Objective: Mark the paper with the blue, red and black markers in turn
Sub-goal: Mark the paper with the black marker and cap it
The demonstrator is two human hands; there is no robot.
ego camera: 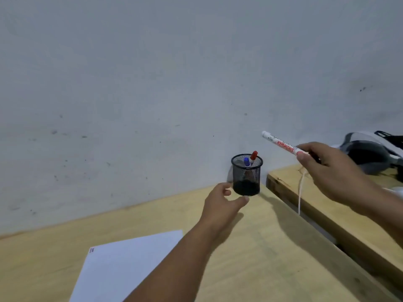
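A black mesh pen cup [246,177] stands on the wooden table near the wall. In it stand a blue-capped marker [246,161] and a red-capped marker [253,156], caps up. My right hand [327,171] holds a white marker [281,144] with red lettering in the air, right of the cup, its white end pointing up and left. Its cap end is hidden in my fingers, so its ink colour cannot be told. My left hand [221,203] hovers just in front of the cup with fingers apart, holding nothing. A white paper sheet [122,267] lies at the lower left with small marks in its upper left corner.
A second wooden table [327,205] stands to the right across a narrow gap. A dark bag or helmet-like object [368,153] rests on it at the far right, and a pale cord [301,192] hangs over its edge. A grey wall rises behind.
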